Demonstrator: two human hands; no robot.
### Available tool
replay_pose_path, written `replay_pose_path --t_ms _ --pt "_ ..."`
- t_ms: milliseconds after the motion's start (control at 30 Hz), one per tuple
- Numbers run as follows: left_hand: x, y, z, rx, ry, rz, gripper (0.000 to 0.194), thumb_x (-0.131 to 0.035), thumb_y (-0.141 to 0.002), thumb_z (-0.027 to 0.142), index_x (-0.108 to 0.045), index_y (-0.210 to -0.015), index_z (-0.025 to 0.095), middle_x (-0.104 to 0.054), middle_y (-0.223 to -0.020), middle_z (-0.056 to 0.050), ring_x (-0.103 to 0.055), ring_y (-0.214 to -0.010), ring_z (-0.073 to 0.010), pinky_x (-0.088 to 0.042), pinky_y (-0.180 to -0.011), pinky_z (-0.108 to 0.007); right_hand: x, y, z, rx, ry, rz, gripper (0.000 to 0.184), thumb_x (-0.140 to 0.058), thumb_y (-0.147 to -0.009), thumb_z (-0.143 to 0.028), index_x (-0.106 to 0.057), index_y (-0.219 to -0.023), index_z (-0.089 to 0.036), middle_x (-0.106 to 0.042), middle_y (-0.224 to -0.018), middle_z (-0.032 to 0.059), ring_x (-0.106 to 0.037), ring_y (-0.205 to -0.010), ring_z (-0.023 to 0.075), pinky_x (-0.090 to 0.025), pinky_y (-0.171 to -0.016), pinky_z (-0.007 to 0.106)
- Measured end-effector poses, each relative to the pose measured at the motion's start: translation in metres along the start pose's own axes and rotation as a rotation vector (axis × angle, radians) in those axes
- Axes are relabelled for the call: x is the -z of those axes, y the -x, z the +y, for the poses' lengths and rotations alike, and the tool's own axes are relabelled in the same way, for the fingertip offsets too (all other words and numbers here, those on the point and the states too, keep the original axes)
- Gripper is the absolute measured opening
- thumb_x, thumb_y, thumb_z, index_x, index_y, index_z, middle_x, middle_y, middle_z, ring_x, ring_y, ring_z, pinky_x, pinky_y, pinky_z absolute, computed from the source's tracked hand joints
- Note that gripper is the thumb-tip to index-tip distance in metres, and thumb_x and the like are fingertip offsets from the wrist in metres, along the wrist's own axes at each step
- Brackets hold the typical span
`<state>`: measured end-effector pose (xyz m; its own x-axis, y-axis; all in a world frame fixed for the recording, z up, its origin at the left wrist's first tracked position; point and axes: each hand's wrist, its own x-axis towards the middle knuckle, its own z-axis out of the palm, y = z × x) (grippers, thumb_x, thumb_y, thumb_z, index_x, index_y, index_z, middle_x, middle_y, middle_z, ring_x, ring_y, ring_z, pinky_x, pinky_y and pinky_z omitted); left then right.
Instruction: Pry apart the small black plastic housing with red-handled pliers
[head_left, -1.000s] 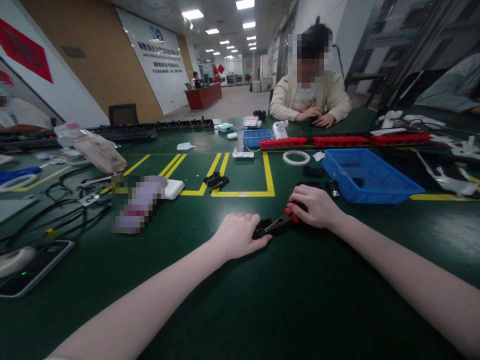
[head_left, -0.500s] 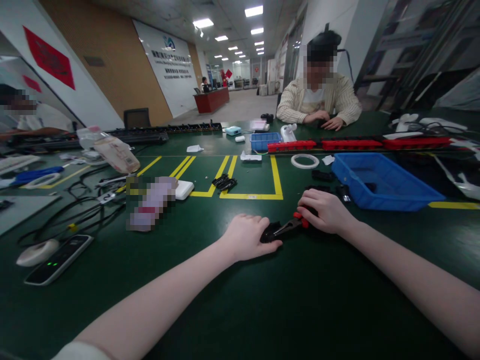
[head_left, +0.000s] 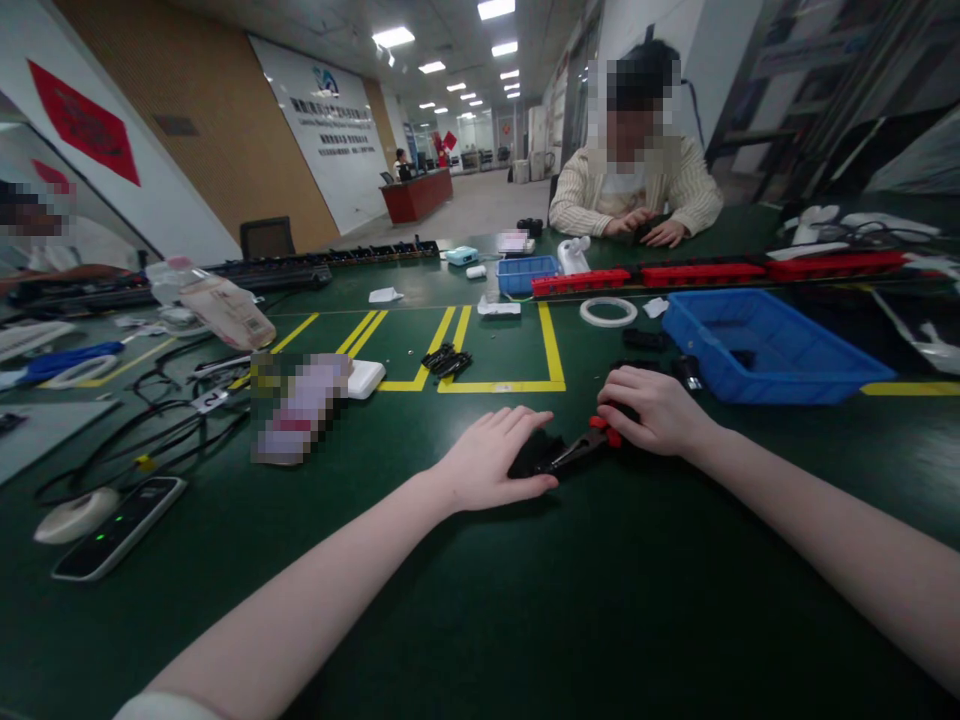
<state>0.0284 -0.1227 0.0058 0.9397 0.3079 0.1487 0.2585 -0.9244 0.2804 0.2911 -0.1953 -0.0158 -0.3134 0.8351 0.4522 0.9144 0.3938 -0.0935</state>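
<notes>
In the middle of the table, my right hand (head_left: 656, 410) is closed around the red-handled pliers (head_left: 576, 453). Their metal jaws point left and reach a small black part (head_left: 534, 455); whether they are clamped on it I cannot tell. My left hand (head_left: 491, 460) lies beside that part, thumb and fingers stretched apart around it. The part's far side is partly hidden by the hand. Beyond my hands, a small pile of black pieces (head_left: 447, 361) lies on the yellow tape lines.
A blue tray (head_left: 780, 365) stands right of my right hand, near a roll of white tape (head_left: 608, 312). Red strips (head_left: 705, 271) lie behind it. To the left are cables (head_left: 124, 445), a bottle (head_left: 225, 308) and a grey device (head_left: 120, 528). A person (head_left: 637, 190) sits opposite.
My left hand's fingers have spread and lifted off the black part, moving slightly left. My right hand still holds the pliers in nearly the same place. The view has shifted slightly.
</notes>
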Motion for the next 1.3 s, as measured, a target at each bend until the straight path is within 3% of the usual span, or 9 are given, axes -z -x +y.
replay_pose_path --t_ms 167,267,367,700,1300 --pt "-0.0011 0.0005 -0.0032 -0.078 0.041 -0.056 0.058 -0.057 -0.085 0.056 -0.048 -0.131 0.022 -0.052 -0.131 -0.007 -0.051 -0.111 -0.0244 -0.043 -0.092 -0.037 0.0037 -0.0015 -0.0022 -0.002 -0.01 -0.006 0.033 -0.039 -0.092 -0.038 -0.06 -0.076 -0.019 -0.059 -0.076 0.0081 -0.051 -0.072 0.0193 -0.039 -0.065 0.034" --pt "-0.0021 0.0004 -0.0039 -0.093 0.048 -0.068 0.072 -0.06 -0.081 0.061 -0.04 -0.138 0.022 -0.049 -0.134 -0.009 -0.049 -0.115 -0.0264 -0.04 -0.096 -0.04 0.0041 -0.0016 -0.0028 -0.006 -0.021 -0.007 0.033 -0.04 -0.092 -0.039 -0.061 -0.076 -0.019 -0.059 -0.076 0.0081 -0.051 -0.072 0.0194 -0.039 -0.065 0.034" --pt "-0.0019 0.0 -0.0027 -0.107 0.055 -0.08 0.071 -0.059 -0.083 0.058 -0.036 -0.14 0.023 -0.047 -0.137 -0.009 -0.045 -0.121 -0.0267 -0.037 -0.101 -0.041 0.0036 -0.0014 -0.0026 -0.016 -0.032 -0.003 0.034 -0.039 -0.092 -0.039 -0.061 -0.076 -0.019 -0.06 -0.076 0.0082 -0.051 -0.073 0.0197 -0.039 -0.065 0.034" --pt "-0.002 -0.0001 -0.0009 -0.094 0.081 -0.084 0.059 -0.057 -0.087 0.052 -0.039 -0.134 0.021 -0.045 -0.139 -0.01 -0.041 -0.128 -0.0258 -0.033 -0.107 -0.04 0.0024 -0.0007 -0.0001 -0.045 -0.109 0.013 0.038 -0.035 -0.093 -0.04 -0.064 -0.08 -0.019 -0.063 -0.083 0.0092 -0.055 -0.079 0.0213 -0.042 -0.069 0.036" --pt "-0.0019 0.0006 -0.0007 -0.078 0.098 -0.074 0.06 -0.061 -0.084 0.05 -0.041 -0.132 0.018 -0.046 -0.138 -0.011 -0.042 -0.127 -0.0268 -0.034 -0.107 -0.041 0.0028 -0.001 -0.0028 -0.035 -0.091 -0.031 0.041 -0.034 -0.093 -0.043 -0.06 -0.075 -0.018 -0.058 -0.076 0.0083 -0.051 -0.072 0.0194 -0.038 -0.063 0.034"
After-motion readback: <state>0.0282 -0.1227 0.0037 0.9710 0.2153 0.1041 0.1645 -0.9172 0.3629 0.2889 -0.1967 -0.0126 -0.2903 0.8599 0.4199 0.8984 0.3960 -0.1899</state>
